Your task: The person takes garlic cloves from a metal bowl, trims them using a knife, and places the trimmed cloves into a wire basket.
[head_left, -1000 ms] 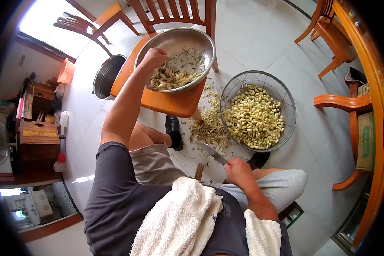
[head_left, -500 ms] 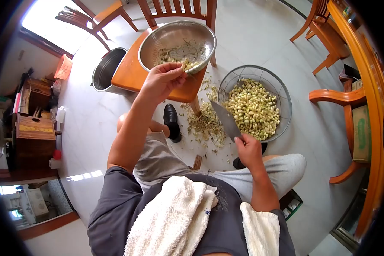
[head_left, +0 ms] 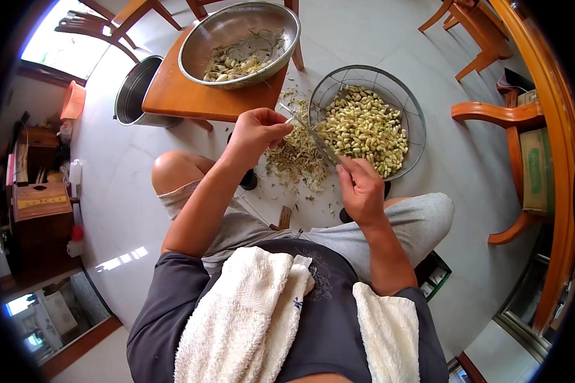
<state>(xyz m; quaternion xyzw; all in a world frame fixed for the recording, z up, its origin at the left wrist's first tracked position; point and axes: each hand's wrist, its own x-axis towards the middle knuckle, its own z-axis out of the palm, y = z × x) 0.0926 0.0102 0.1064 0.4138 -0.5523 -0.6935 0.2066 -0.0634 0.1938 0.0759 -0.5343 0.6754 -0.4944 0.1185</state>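
Observation:
In my left hand [head_left: 259,133] a small pale bulb-like piece is pinched between thumb and fingers. My right hand [head_left: 362,186] is wrapped round the handle of a knife [head_left: 324,149], whose blade points up and left, its tip close to the piece. A metal colander [head_left: 191,48] holding unpeeled-looking pieces and stalks rests on a wooden chair seat [head_left: 185,96]. Below and to the right, a wire basket [head_left: 417,121] holds many pale green and white pieces [head_left: 363,131]. Trimmings [head_left: 297,159] lie scattered on the floor under my hands.
A dark metal bucket [head_left: 129,96] stands left of the chair. Farther left are an orange basket [head_left: 74,100] and a wooden cabinet [head_left: 41,203]. On the right are wooden chairs, a cardboard box [head_left: 538,171] and a table edge [head_left: 562,127]. White towels [head_left: 236,306] hang over my chest.
My left hand has come from the colander down toward the knife, carrying a small piece. My right hand has raised the knife toward it. The view has shifted, so the containers appear higher.

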